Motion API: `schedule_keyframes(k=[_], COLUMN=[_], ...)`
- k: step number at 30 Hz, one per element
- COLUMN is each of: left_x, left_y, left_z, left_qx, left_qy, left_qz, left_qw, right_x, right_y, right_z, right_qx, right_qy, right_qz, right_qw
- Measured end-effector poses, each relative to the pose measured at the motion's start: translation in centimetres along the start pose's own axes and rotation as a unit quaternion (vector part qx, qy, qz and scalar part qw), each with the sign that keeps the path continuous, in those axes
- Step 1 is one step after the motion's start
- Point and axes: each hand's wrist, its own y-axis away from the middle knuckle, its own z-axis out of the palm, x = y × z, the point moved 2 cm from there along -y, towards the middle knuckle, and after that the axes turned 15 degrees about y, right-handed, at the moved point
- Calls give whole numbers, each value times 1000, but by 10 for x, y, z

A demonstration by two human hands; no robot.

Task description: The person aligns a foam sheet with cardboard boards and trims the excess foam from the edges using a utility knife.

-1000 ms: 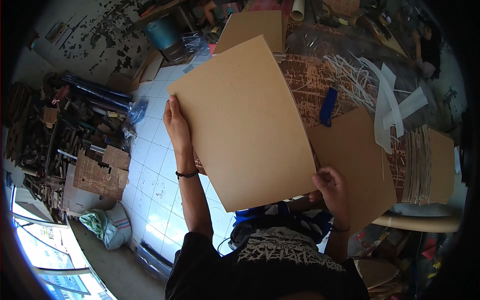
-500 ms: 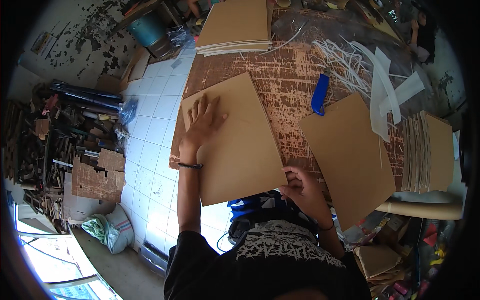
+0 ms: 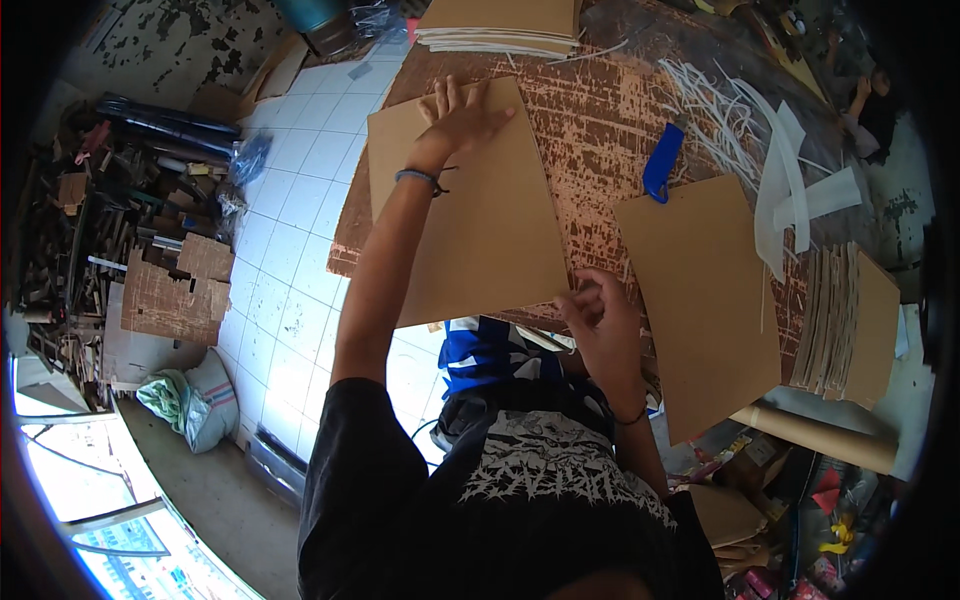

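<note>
A brown cardboard sheet (image 3: 470, 230) lies at a slant on the worn table; a doubled right edge suggests more than one layer. My left hand (image 3: 462, 120) rests flat and open near its far end, fingers spread. At the near right corner is my right hand (image 3: 605, 325), its fingers half curled and apart, the thumb at or touching the corner. To the right lies another cardboard sheet (image 3: 700, 300), with a blue-handled cutter (image 3: 662, 165) by its far left corner.
Stacked cardboard (image 3: 500, 25) sits at the table's far edge. White strips (image 3: 710, 110) are heaped at the far right, before upright cardboard pieces (image 3: 835, 320). A cardboard tube (image 3: 830, 440) lies at the near right. Tiled floor (image 3: 290, 260) borders the table's left; a person (image 3: 870, 110) is at far right.
My left hand has slid farther away and to the right across the cardboard sheet. My right hand stays by the near right corner, its fingers looser. The whole view has shifted.
</note>
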Motion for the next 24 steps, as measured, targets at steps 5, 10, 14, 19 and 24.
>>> schedule_keyframes(k=[5, 10, 14, 19, 24], left_x=[0, -5, -9, -6, -20], left_y=[9, 7, 5, 4, -1], left_z=[12, 17, 15, 14, 13], left_qx=[214, 262, 279, 243, 307], left_qy=[70, 90, 116, 125, 152], left_qz=[69, 73, 99, 99, 124], left_qw=[972, 958, 948, 957, 931], right_x=[-21, -53, -57, -41, -32], right_y=[-4, -8, -4, -11, -4], right_z=[3, 45, 74, 73, 52], right_qx=[24, -73, -55, -45, -33], right_qy=[35, 113, 202, 217, 202], right_qz=[-83, -243, -286, -285, -248], right_qw=[996, 961, 935, 933, 947])
